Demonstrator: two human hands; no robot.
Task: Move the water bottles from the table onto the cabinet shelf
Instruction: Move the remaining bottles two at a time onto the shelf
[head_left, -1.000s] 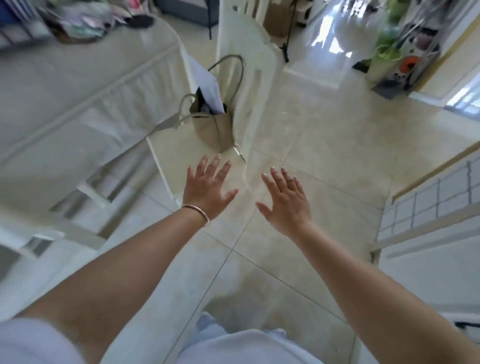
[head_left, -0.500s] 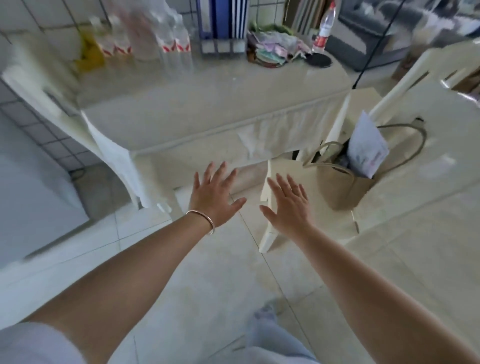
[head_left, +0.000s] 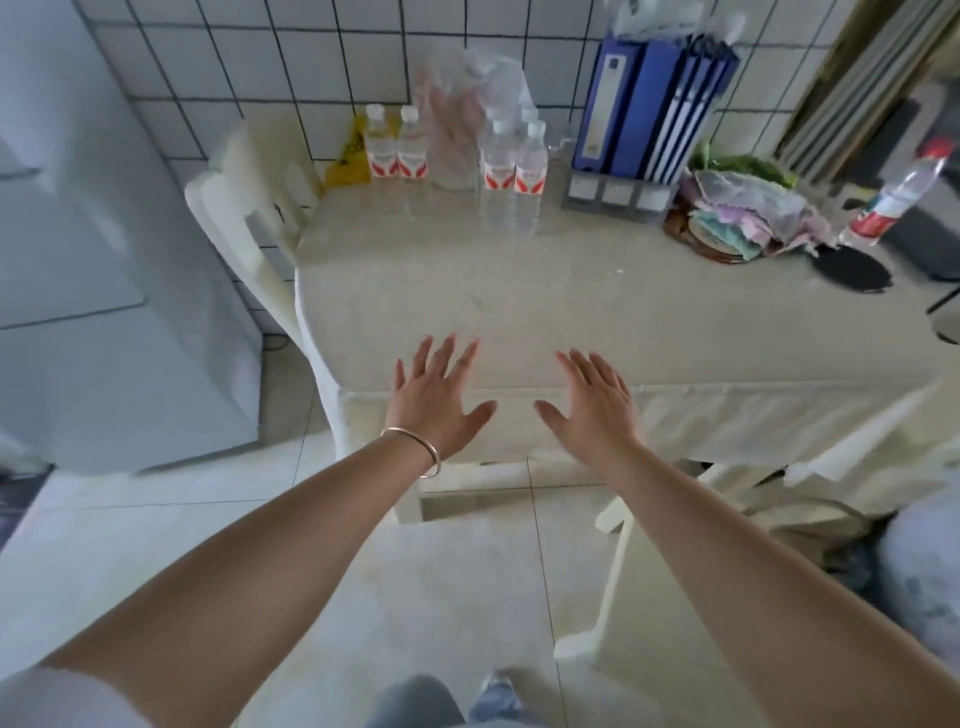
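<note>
Several clear water bottles with red-and-white labels stand at the back of the cloth-covered table (head_left: 597, 312), against the tiled wall. Two bottles (head_left: 397, 148) stand at the left, and a closer group (head_left: 514, 174) stands right of a clear plastic bag (head_left: 457, 124). One more bottle (head_left: 898, 197) leans at the far right. My left hand (head_left: 439, 400) and my right hand (head_left: 595, 402) hover over the table's near edge, fingers spread, palms down, holding nothing. Both hands are well short of the bottles.
Blue binders (head_left: 644, 104) stand in a holder at the back right, beside a pile of cloth (head_left: 748, 213) and a black round object (head_left: 852, 267). A white chair (head_left: 244, 208) stands at the table's left end, a white appliance (head_left: 93, 260) further left.
My view has swung left from the floor and the bag on a chair to face the table and bottles. Both hands stayed spread and now hover at the table's near edge.
</note>
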